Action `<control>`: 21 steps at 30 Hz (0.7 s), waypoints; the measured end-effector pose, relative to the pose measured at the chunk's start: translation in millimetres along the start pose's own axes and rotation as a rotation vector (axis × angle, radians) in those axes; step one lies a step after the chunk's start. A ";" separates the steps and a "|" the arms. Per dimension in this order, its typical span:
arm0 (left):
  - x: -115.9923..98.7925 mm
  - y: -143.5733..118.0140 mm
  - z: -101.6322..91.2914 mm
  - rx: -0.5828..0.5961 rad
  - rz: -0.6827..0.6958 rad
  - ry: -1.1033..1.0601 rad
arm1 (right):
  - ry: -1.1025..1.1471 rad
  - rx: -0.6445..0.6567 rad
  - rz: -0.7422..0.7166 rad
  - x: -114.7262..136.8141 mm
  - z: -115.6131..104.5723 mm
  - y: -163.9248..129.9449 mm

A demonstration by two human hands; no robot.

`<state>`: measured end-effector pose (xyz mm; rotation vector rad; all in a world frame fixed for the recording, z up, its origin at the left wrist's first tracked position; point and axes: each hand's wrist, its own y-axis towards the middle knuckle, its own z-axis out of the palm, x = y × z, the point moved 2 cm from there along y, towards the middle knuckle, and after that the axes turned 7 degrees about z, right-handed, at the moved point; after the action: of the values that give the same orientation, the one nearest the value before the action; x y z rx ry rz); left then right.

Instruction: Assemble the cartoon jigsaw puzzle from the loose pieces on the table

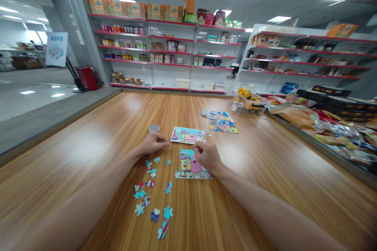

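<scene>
A partly assembled jigsaw puzzle with yellow and pink cartoon figures lies on the wooden table in front of me. Over its upper right part is my right hand, thumb and fingers closed together; anything in them is hidden. My left hand rests left of the picture card, fingers curled in and closed, their inside out of sight. The card shows a similar cartoon scene and lies just beyond the puzzle. Loose puzzle pieces are scattered on the table below my left hand, several of them left of the puzzle.
A round metal lid lies beyond my left hand. Farther right are a clear jar, another cartoon puzzle and a plastic bin with yellow toy trucks. Packaged goods line the right edge; stocked shelves stand behind.
</scene>
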<state>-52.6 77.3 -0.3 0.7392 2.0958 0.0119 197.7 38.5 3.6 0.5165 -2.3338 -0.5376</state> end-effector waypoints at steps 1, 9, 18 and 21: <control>0.7 0.6 -1.7 -0.034 -0.012 0.002 | 0.009 0.009 0.000 0.2 0.8 1.0; -3.4 -5.2 -3.6 -0.130 -0.082 -0.044 | 0.117 0.052 0.050 1.5 1.4 8.7; -9.3 -23.2 -9.7 -0.126 -0.141 -0.164 | 0.348 0.092 0.290 -12.2 -13.4 2.0; -0.3 -28.3 -16.9 -0.210 -0.141 -0.251 | 0.376 0.108 0.312 -11.8 -12.6 0.2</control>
<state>-79.4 58.2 2.5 0.4421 1.8675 0.0575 214.5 41.5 6.1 0.2651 -2.0333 -0.1513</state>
